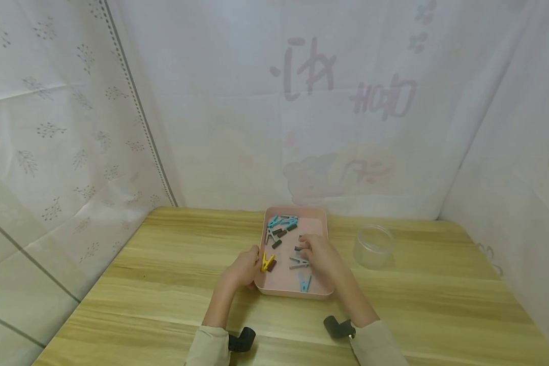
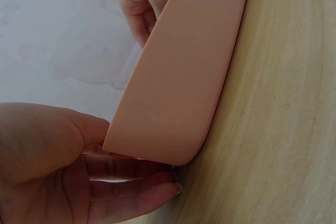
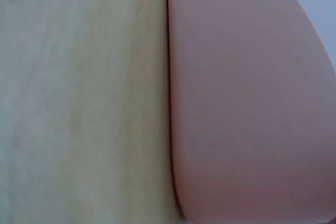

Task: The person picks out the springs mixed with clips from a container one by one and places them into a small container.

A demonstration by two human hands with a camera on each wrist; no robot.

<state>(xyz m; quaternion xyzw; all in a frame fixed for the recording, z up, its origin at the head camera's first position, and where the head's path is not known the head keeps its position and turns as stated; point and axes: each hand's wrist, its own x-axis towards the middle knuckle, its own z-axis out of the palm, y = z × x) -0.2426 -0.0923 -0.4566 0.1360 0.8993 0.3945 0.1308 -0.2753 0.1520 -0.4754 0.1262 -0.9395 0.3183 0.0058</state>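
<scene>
A shallow pink tray (image 1: 285, 292) stands on the wooden table, holding clothespins and small dark pieces. My left hand (image 1: 245, 266) grips the tray's left side, its thumb at the rim and fingers against the outside in the left wrist view. My right hand (image 1: 319, 251) reaches inside the tray from the right, fingers bent downward. By its fingertips lies a dark ridged piece (image 1: 298, 248); whether they pinch anything is hidden. A grey clothespin (image 1: 299, 262) and a light blue clothespin (image 1: 304, 282) lie nearby. Close to my left hand is a yellow clothespin (image 1: 267, 262) beside a dark red piece (image 1: 272, 266).
A clear round container (image 1: 373, 247) stands on the table (image 1: 430, 284) right of the tray. At the tray's far left, blue clothespins (image 1: 283, 221) lie near several dark pieces (image 1: 277, 244). A white printed curtain (image 1: 238, 127) hangs behind the table and along both sides.
</scene>
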